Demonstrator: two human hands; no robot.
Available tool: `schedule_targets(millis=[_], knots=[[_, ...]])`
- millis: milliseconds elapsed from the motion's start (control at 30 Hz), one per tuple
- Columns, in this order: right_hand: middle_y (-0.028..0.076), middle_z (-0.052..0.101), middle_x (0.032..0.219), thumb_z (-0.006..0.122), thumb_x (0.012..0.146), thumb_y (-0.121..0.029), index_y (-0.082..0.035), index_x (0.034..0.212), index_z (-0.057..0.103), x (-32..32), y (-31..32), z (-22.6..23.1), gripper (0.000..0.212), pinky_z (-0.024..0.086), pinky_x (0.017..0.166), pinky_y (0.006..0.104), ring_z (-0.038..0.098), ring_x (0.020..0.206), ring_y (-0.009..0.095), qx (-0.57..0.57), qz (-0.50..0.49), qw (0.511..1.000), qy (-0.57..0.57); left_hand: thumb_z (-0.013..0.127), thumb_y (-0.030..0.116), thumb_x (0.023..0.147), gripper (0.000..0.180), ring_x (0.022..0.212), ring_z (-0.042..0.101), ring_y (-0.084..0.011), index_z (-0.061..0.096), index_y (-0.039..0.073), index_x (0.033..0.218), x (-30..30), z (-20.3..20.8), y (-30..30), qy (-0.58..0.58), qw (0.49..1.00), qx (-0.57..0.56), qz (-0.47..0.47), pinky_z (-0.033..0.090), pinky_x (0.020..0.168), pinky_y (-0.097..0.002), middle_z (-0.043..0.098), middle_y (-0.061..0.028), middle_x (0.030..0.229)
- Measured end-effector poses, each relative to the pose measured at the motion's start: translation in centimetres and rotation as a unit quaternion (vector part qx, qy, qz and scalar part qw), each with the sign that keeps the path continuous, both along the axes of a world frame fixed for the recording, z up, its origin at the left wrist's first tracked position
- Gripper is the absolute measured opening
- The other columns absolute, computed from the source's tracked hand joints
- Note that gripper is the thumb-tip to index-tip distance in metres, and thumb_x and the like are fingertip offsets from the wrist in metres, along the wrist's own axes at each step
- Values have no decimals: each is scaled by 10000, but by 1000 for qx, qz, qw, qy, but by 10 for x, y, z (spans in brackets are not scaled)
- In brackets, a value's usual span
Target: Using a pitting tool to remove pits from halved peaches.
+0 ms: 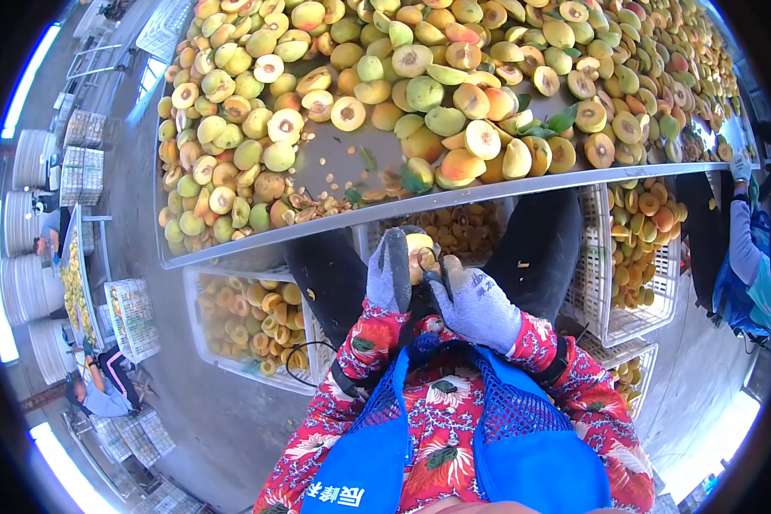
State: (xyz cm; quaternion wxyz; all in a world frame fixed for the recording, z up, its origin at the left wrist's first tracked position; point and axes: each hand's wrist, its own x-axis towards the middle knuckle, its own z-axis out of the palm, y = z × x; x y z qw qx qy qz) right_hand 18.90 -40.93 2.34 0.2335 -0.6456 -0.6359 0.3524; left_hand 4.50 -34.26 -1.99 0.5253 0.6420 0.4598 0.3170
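My left hand (389, 272), in a grey-white knit glove with dark fingertips, is closed around a yellow peach half (419, 257) just in front of the table edge. Against its right side is my right hand (473, 300), in the same kind of glove, fingers closed on what looks like a thin dark tool, mostly hidden. Both hands are over my lap. On the metal table (338, 167) lies a big heap of halved peaches (411, 60), yellow-green with some red blush, many showing pit hollows. Small brown scraps (317, 207) and green leaves (561, 120) lie among them.
White plastic crates of peach halves stand beneath the table: one at left (223, 353), one at right (598, 291), with orange-brown pieces (458, 227) between my knees. A co-worker (750, 244) stands at far right. Another person (111, 381) sits at far left near stacked crates.
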Motion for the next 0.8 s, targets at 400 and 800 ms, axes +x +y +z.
schedule_targets(millis=[400,800], knots=[[-28,435,559,426,981,-446,-89,864,522,26,2,5,387,308,363,202,404,414,66,-410,-83,631,654,451,313,983,340,780,659,-202,594,8,1027,22,11,-12,1,996,-49,74,514,714,-315,668,-134,837],[-18,422,546,445,978,-409,-63,926,495,29,-12,-24,354,312,328,188,381,368,65,-480,-76,378,789,459,220,966,266,785,677,-252,578,6,1072,12,7,-13,33,999,17,-35,518,696,-327,665,-149,866]])
